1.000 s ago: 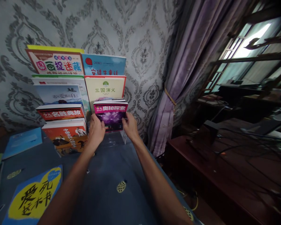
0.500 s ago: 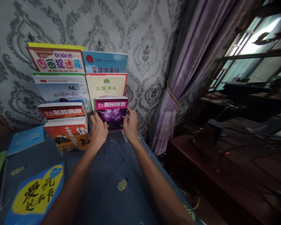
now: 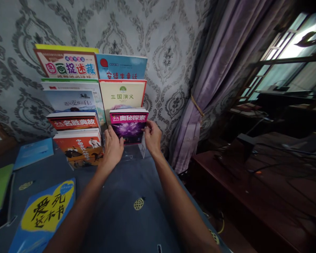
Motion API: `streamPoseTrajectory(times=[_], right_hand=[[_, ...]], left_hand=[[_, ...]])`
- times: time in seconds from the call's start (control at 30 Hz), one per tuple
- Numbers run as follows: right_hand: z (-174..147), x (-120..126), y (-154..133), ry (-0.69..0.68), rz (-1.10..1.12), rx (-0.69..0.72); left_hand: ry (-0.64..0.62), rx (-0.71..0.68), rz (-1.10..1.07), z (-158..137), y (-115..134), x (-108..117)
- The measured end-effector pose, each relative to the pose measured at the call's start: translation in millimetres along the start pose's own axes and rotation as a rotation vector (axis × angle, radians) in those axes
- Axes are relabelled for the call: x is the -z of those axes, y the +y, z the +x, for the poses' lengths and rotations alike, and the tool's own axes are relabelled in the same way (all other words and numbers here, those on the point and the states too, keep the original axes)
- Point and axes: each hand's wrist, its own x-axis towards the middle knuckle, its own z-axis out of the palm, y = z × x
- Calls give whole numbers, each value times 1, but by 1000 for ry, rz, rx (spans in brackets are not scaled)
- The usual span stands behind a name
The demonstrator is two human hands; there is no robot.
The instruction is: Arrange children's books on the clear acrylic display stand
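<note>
A purple book [image 3: 129, 130] with a bright starburst cover stands upright, leaning back slightly, in the front right of a stepped display of books. My left hand [image 3: 113, 144] is on its lower left edge, with the thumb towards the front. On the opposite side my right hand [image 3: 153, 137] grips the right edge between thumb and fingers. Right behind it is a cream book [image 3: 122, 95] with a red border. An orange book [image 3: 85, 149] stands just left of my left hand. Part of a pale stand [image 3: 143, 150] shows below my right hand.
More books, such as a blue one [image 3: 123, 66] and a brown one [image 3: 68, 65], stand at the back against the patterned wall [image 3: 168, 59]. A blue and yellow book [image 3: 46, 211] lies flat on the dark tablecloth [image 3: 116, 218]. To the right hangs a purple curtain [image 3: 213, 77].
The view has shifted slightly, so the books appear a little further right. My right hand has moved slightly outward along the purple book's right edge, and more of the pale stand shows.
</note>
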Motion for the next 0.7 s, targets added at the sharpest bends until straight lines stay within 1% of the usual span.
streamPoseTrajectory(times=[0.17, 0.4, 0.57, 0.7], right_hand=[[1, 1, -3, 12, 27, -1], [3, 5, -1, -14, -16, 5], [3, 5, -1, -42, -27, -11], [3, 5, -2, -30, -47, -23]], left_hand=[[2, 10, -14, -3, -2, 0], [-45, 48, -41, -12, -3, 1], [-139, 42, -77, -33, -2, 9], [-210, 14, -108, -55, 1, 24]])
